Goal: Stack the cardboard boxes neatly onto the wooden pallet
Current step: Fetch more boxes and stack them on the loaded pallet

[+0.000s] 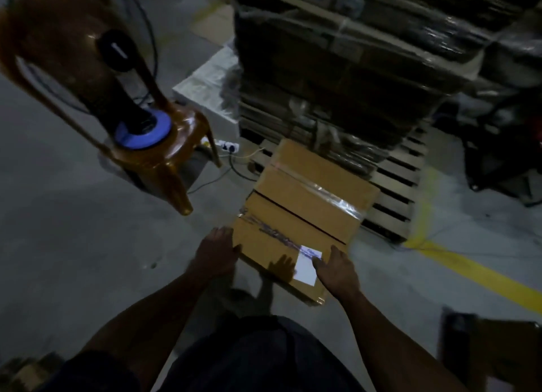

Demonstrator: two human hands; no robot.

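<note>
I hold a taped brown cardboard box (pixel 305 204) out in front of me, above the floor, with a white label near its close edge. My left hand (pixel 218 252) grips its near left corner. My right hand (pixel 337 270) clasps the near right edge beside the label. The far end of the box overlaps the front of the wooden pallet (pixel 396 186), whose bare slats show on the right. A tall stack of flattened cardboard wrapped in plastic film (pixel 337 77) fills the back of the pallet.
A brown plastic chair (pixel 152 157) with a blue tape roll (pixel 143 130) and a black device stands at the left. A power strip and cables (pixel 228 148) lie on the floor. A yellow floor line (pixel 475 271) runs at right. Another box (pixel 504 350) sits at lower right.
</note>
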